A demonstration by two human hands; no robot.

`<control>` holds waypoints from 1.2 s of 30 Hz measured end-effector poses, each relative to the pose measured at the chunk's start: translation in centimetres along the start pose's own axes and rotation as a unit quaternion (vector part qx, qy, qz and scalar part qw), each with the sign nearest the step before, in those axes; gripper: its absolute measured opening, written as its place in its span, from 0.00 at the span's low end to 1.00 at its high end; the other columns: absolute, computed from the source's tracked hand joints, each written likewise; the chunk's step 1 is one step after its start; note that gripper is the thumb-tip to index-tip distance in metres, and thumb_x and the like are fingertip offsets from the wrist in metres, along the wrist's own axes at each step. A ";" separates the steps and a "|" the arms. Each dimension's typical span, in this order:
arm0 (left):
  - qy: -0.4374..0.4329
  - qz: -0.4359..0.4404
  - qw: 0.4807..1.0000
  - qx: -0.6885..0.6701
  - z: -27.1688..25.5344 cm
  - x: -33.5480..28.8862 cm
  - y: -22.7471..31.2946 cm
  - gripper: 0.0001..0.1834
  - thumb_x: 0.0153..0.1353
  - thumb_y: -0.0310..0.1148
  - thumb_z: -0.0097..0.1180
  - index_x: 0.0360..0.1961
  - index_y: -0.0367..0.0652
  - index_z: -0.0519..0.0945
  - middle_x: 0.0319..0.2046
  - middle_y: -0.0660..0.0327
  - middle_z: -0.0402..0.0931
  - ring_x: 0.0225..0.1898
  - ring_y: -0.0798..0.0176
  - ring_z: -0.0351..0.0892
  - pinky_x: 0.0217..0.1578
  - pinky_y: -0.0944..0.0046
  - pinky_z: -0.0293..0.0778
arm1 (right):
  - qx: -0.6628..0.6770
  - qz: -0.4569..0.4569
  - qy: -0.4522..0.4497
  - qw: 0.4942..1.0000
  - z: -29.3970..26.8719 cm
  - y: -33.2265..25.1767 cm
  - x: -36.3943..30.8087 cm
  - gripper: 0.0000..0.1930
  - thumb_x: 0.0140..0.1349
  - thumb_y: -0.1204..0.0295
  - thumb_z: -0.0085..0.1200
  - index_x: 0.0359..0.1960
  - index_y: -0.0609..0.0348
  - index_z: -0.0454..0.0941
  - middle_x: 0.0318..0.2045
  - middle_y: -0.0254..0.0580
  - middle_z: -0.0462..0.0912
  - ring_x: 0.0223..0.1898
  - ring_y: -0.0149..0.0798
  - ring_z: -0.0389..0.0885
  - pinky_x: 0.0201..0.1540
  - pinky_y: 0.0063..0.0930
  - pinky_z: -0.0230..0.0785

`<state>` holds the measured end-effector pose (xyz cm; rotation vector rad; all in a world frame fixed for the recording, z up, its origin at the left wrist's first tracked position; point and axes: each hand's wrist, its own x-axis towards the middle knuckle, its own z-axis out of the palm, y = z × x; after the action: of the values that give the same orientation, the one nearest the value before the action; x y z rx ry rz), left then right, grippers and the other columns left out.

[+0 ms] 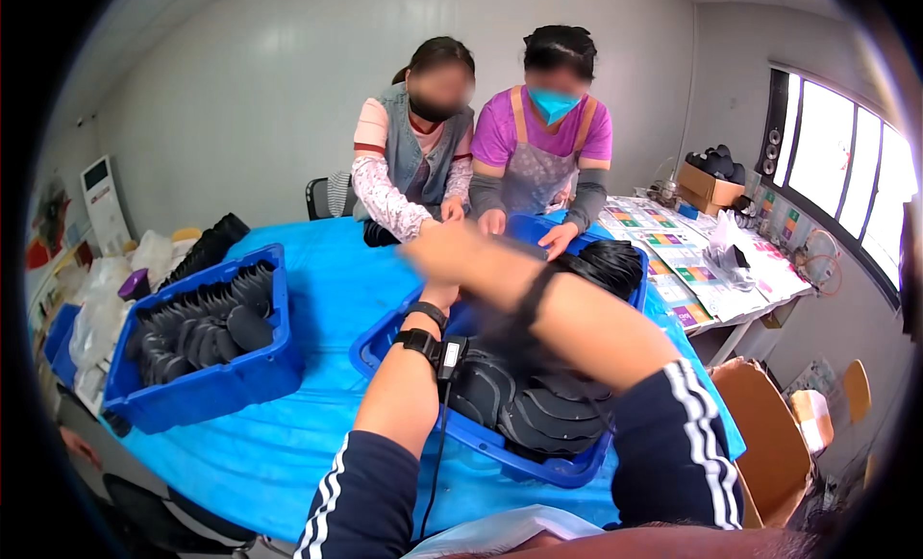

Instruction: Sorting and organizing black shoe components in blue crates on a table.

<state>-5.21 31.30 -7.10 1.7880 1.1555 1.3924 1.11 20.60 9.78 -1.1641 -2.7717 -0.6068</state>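
"One left tub [207, 397] stands toward the left edge of the worktop [336, 319]. Why?"

"Perhaps to keep its contents reachable. Curved black pieces [481, 391] lie stacked in the central tub [538, 471], nearer the right edge."

"And the right hand [461, 256] and left hand [440, 296]?"

"Blurred and crossing above that tub; I cannot tell whether they pinch anything."

"Labels?"

"Printed sheets [678, 256], too small to read."

- Legible text: none.
- Printed sheets [670, 259], with multicoloured blocks, spread on the white counter [772, 292] at right; print too small to read.
- Small coloured panels [790, 223], below the window [851, 146]; markings indistinct.
- White label [452, 352], one, on the black wrist-worn box [449, 371]; lettering unreadable.
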 end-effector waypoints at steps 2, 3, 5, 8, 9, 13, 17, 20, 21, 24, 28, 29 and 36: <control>-0.055 -0.141 0.963 -0.223 -1.1 -1.8 3.3 0.08 0.61 0.32 0.45 0.39 0.41 0.71 0.29 0.63 0.73 0.30 0.67 0.74 0.31 0.64 0.72 | -0.054 0.134 0.081 0.986 2.0 7.1 -5.9 0.10 0.49 0.66 0.50 0.29 0.58 0.78 0.27 0.44 0.80 0.32 0.43 0.80 0.30 0.34 0.71; -0.061 -0.137 0.962 -0.227 -0.8 -1.5 3.6 0.08 0.61 0.32 0.45 0.39 0.41 0.71 0.29 0.63 0.73 0.30 0.67 0.74 0.31 0.64 0.72 | -0.045 0.241 -0.043 0.969 2.4 11.0 -9.0 0.11 0.50 0.66 0.49 0.33 0.56 0.78 0.30 0.46 0.80 0.34 0.44 0.80 0.33 0.35 0.71; -0.081 -0.157 0.967 -0.186 -1.1 -1.0 2.8 0.08 0.61 0.32 0.45 0.39 0.41 0.71 0.29 0.64 0.73 0.29 0.68 0.73 0.30 0.65 0.72 | 0.044 0.315 -0.082 0.944 3.6 13.4 -13.7 0.12 0.51 0.64 0.48 0.31 0.55 0.80 0.34 0.44 0.81 0.37 0.44 0.79 0.38 0.35 0.70; -0.069 -0.160 0.966 -0.190 -1.3 -1.7 4.0 0.08 0.61 0.32 0.45 0.38 0.40 0.71 0.29 0.64 0.73 0.27 0.68 0.73 0.29 0.66 0.72 | 0.192 0.274 0.026 0.942 10.0 14.8 -17.3 0.12 0.49 0.65 0.47 0.30 0.55 0.80 0.31 0.52 0.79 0.34 0.50 0.77 0.40 0.38 0.69; -0.065 -0.159 0.964 -0.203 -1.8 -1.8 4.2 0.08 0.61 0.32 0.45 0.37 0.40 0.71 0.29 0.64 0.73 0.27 0.68 0.73 0.29 0.66 0.72 | 0.198 0.289 0.047 0.935 11.0 13.7 -18.0 0.11 0.50 0.66 0.47 0.30 0.55 0.80 0.29 0.52 0.79 0.34 0.50 0.77 0.40 0.38 0.68; -0.064 -0.147 0.971 -0.180 -2.0 -1.5 3.4 0.09 0.61 0.33 0.45 0.39 0.41 0.72 0.29 0.64 0.73 0.28 0.68 0.73 0.29 0.67 0.72 | 0.185 0.262 0.205 0.925 11.5 12.2 -18.9 0.09 0.50 0.69 0.49 0.29 0.56 0.80 0.23 0.48 0.75 0.29 0.46 0.75 0.36 0.35 0.67; -0.067 -0.154 0.973 -0.160 -2.4 -1.2 2.6 0.09 0.61 0.33 0.46 0.39 0.41 0.72 0.29 0.65 0.73 0.27 0.69 0.73 0.29 0.68 0.71 | 0.265 0.286 0.240 0.889 12.0 12.6 -19.1 0.07 0.50 0.70 0.51 0.28 0.57 0.80 0.20 0.43 0.72 0.25 0.41 0.72 0.33 0.30 0.65; -0.058 -0.171 0.972 -0.151 -2.5 -1.5 2.8 0.09 0.61 0.33 0.46 0.39 0.42 0.72 0.29 0.65 0.73 0.28 0.69 0.72 0.29 0.66 0.71 | 0.276 0.309 0.226 0.882 11.6 12.3 -19.5 0.07 0.50 0.71 0.48 0.26 0.56 0.79 0.22 0.44 0.74 0.29 0.44 0.74 0.35 0.34 0.66; -0.056 -0.172 0.967 -0.178 -2.4 -1.9 3.5 0.08 0.61 0.34 0.46 0.38 0.42 0.72 0.29 0.65 0.73 0.29 0.69 0.72 0.32 0.65 0.70 | 0.275 0.313 0.224 0.881 11.7 12.3 -19.6 0.07 0.50 0.71 0.48 0.26 0.56 0.79 0.22 0.44 0.74 0.29 0.44 0.74 0.35 0.34 0.66; -0.057 -0.171 0.957 -0.226 -2.3 -2.4 4.8 0.09 0.61 0.33 0.46 0.38 0.41 0.72 0.30 0.64 0.73 0.31 0.68 0.73 0.35 0.63 0.70 | 0.278 0.293 0.262 0.877 11.7 12.2 -19.8 0.07 0.50 0.71 0.48 0.26 0.56 0.79 0.21 0.44 0.74 0.29 0.44 0.74 0.35 0.34 0.66; -0.040 -0.176 0.953 -0.245 -2.5 -2.6 5.3 0.09 0.60 0.33 0.47 0.38 0.41 0.72 0.32 0.64 0.73 0.35 0.66 0.74 0.39 0.60 0.70 | 0.290 0.293 0.268 0.871 11.7 12.1 -19.7 0.07 0.50 0.72 0.48 0.27 0.57 0.79 0.22 0.45 0.75 0.28 0.44 0.75 0.34 0.33 0.66; -0.029 -0.184 0.952 -0.243 -2.6 -2.5 5.2 0.09 0.60 0.34 0.47 0.38 0.41 0.71 0.32 0.64 0.73 0.35 0.66 0.74 0.39 0.60 0.70 | 0.296 0.287 0.276 0.868 11.8 12.1 -19.7 0.07 0.50 0.72 0.49 0.27 0.58 0.79 0.22 0.45 0.75 0.28 0.44 0.75 0.34 0.33 0.66; -0.023 -0.180 0.950 -0.254 -2.3 -2.8 6.6 0.07 0.61 0.36 0.46 0.35 0.45 0.71 0.30 0.67 0.72 0.33 0.69 0.71 0.38 0.64 0.67 | 0.286 0.291 0.277 0.870 11.9 12.2 -19.8 0.07 0.49 0.72 0.49 0.27 0.58 0.79 0.23 0.46 0.75 0.27 0.44 0.74 0.32 0.32 0.66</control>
<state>-5.81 25.69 -2.15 1.1750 0.9307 1.2730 24.67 19.65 -1.41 -1.3043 -1.7863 -0.0198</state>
